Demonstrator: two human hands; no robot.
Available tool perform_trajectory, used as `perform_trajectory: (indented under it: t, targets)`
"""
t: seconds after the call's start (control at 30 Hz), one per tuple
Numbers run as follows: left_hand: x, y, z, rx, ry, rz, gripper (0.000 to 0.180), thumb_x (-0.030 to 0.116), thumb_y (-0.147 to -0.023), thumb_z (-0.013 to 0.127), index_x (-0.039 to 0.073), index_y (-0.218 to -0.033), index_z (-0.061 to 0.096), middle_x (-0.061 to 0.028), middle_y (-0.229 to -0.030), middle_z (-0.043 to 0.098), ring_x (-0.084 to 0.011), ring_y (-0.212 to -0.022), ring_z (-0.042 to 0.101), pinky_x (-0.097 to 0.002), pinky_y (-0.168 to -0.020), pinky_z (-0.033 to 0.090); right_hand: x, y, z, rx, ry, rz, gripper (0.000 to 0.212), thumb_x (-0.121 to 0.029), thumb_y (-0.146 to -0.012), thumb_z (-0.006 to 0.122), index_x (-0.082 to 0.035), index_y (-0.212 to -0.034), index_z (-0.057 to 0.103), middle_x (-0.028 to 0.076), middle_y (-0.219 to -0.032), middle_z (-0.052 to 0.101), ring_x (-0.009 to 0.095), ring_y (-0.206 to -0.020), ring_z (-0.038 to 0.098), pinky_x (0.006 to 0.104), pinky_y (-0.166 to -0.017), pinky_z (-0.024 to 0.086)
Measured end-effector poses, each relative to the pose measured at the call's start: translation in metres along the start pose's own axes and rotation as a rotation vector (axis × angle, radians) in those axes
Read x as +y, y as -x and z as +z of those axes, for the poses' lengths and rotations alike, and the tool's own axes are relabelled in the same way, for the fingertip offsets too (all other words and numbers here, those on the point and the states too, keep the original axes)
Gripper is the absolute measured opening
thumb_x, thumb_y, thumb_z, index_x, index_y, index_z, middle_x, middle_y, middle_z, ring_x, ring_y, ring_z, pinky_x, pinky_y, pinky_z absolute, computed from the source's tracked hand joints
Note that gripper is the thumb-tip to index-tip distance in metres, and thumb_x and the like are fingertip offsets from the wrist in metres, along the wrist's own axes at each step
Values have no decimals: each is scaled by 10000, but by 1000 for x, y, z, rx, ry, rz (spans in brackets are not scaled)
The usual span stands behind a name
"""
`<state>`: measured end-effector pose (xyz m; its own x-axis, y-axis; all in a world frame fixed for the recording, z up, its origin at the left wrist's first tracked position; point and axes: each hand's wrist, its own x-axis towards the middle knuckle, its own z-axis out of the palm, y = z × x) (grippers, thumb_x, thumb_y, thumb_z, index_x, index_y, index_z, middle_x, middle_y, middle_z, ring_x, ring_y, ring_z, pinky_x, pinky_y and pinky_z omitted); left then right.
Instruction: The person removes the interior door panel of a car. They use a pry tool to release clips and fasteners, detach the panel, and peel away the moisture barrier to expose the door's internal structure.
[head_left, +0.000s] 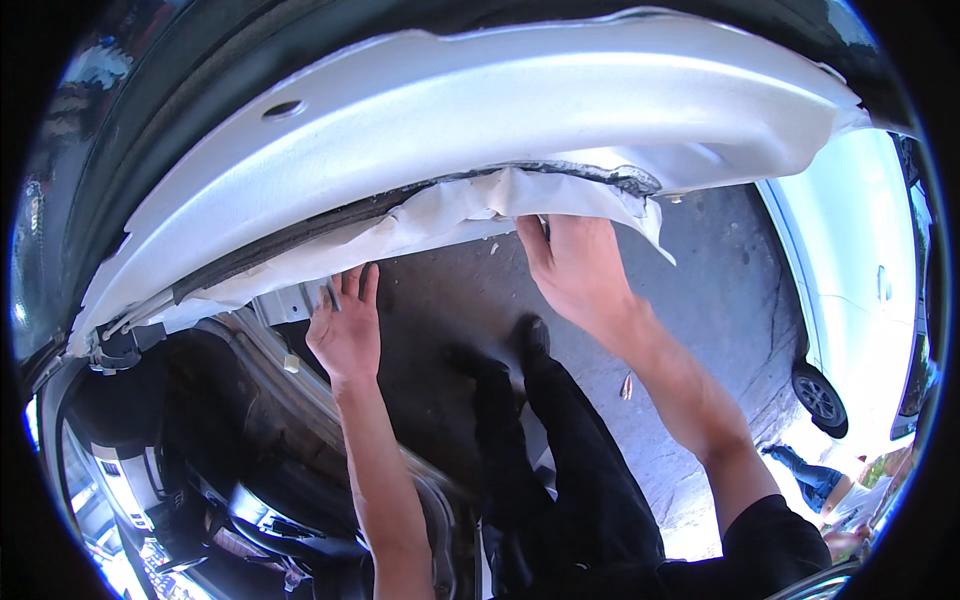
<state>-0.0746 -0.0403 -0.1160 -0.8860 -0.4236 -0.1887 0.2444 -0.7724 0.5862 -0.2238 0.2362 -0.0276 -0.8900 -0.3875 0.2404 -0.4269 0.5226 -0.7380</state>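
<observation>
A silver car body panel [500, 95] curves across the upper view, with a dark strip [350, 213] along its lower edge. From that edge hangs a crumpled white sheet [430, 222], its right corner dangling loose. My right hand [585, 268] reaches up against the sheet; its fingertips pass behind the sheet's lower edge and are hidden, so their grip does not show. Farther left, my left hand [347, 335] is open, fingers apart and pointing up just under the sheet. It holds nothing that I can see.
An open car doorway with a sill [290, 385] and a dark interior lies at the lower left. My legs [580, 450] stand on grey floor [690, 290]. Another silver car [840, 220] is at the right, with a person in blue jeans [808, 478] below it.
</observation>
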Motion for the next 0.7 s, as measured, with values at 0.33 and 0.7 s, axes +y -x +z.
perform_trajectory:
  t: [0.33, 0.7]
  targets:
    - [5, 5, 8, 44, -137, 66, 283, 167, -1078, 639, -8, -1286, 719, -153, -1290, 741, -296, -1190, 708, -511, -1215, 472, 7, -23, 13, 59, 30, -13, 170, -70, -1038, 655, 20, -1172, 708, 232, -1007, 728, 458, -956, 690, 519, -827, 541]
    - [9, -5, 1, 28, -198, 99, 280, 138, -1070, 639, 10, -1300, 730, -151, -1295, 737, -281, -1158, 713, -488, -1200, 468, -1, -10, -10, -29, -231, 71, 283, -89, -1081, 645, 20, -1341, 622, 141, -997, 692, 260, -758, 661, 414, -683, 530]
